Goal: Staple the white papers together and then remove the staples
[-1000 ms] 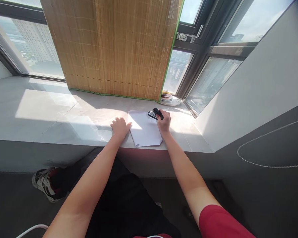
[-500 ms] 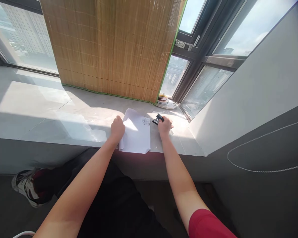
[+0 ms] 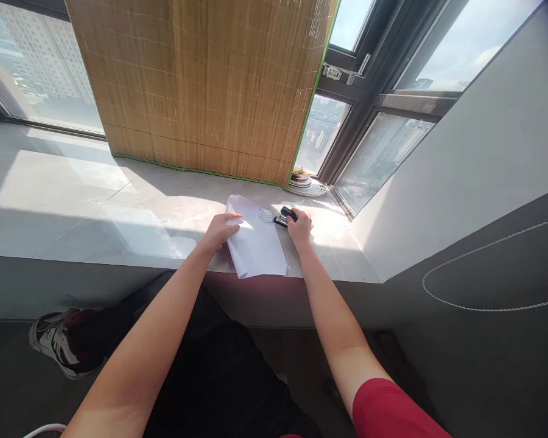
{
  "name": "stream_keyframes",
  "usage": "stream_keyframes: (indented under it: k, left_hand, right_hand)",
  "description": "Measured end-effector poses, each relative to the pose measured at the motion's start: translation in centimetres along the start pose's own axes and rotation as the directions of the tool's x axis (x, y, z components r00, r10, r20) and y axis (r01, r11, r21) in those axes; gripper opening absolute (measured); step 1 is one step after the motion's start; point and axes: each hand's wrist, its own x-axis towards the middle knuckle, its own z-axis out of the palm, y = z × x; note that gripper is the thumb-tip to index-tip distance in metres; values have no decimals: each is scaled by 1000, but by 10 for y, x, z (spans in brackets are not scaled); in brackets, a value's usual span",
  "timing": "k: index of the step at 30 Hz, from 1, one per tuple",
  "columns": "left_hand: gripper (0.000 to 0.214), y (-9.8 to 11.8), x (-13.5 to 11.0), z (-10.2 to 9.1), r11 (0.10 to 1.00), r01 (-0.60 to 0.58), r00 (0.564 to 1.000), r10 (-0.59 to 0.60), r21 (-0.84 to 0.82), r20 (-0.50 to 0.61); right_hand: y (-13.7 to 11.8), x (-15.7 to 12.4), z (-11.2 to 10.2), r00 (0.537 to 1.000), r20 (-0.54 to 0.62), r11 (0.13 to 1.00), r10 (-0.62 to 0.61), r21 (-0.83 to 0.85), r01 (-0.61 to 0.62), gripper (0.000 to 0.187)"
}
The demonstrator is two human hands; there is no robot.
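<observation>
White paper (image 3: pixel 258 249), perhaps more than one sheet, lies on the window sill with dark writing or print near its upper right corner. My left hand (image 3: pixel 222 231) grips the paper's left edge, thumb on top and the other fingers partly hidden beneath. In my right hand (image 3: pixel 300 227) is a black stapler (image 3: pixel 284 216), its jaws apart and pointing left at the paper's right edge by the print. Whether the paper sits between the jaws, I cannot tell.
Behind the paper hangs a bamboo blind (image 3: pixel 201 91) with green edging. Stacked plates or discs (image 3: pixel 304 181) stand in the sill's corner by the window frame (image 3: pixel 374 79). A beaded cord (image 3: pixel 484 309) loops at the right. The sill's front edge (image 3: pixel 95 263) drops to the floor.
The paper has turned, its lower end swinging right. My left hand has changed from a fist to a thumb-on-top grip. My right hand has brought the stapler left to the paper's edge.
</observation>
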Motion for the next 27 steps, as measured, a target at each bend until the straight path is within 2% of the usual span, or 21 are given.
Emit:
stream_keyframes:
  k: [4, 6, 13, 17, 23, 27]
  left_hand:
    - [66, 9, -1, -1, 991, -28, 999, 23, -128, -41]
    - [65, 11, -2, -1, 991, -13, 999, 9, -130, -36]
    - [60, 6, -4, -2, 994, -14, 999, 19, 110, -43]
    - [60, 5, -3, -3, 994, -39, 999, 41, 97, -23]
    - [60, 7, -4, -4, 991, -52, 999, 52, 122, 8]
    - [59, 7, -5, -5, 927, -179, 984, 163, 328, 75]
  right_hand:
    - [1, 0, 1, 1000, -6, 1000, 11, 9, -11, 40]
    - [2, 0, 1, 1000, 1, 999, 12, 34, -12, 39]
    - [-2, 1, -2, 999, 18, 995, 32, 94, -34, 37]
    - [-3, 2, -2, 998, 63, 993, 23, 118, -31, 37]
    - [-6, 0, -3, 992, 115, 993, -50, 111, 37, 36]
    - [-12, -7, -4, 968, 186, 985, -168, 75, 156, 37]
